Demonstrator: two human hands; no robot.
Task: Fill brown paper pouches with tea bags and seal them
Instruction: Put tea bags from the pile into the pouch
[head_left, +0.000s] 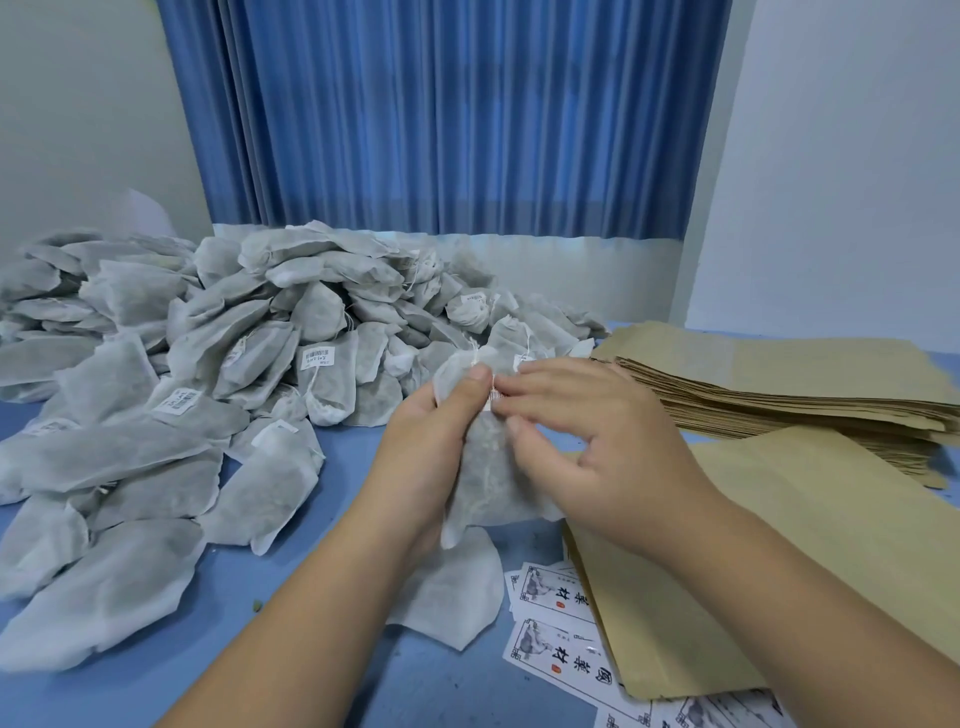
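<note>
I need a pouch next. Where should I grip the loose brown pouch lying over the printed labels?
Pinch the brown pouch at its left edge, coming from the left: it lies flat, and there the printed labels probably prop it slightly.

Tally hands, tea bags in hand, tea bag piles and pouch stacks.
Hands: 2, left hand and right hand
Held tea bag: 1
Tea bag pile: 1
Pouch stack: 1
Total: 5
</note>
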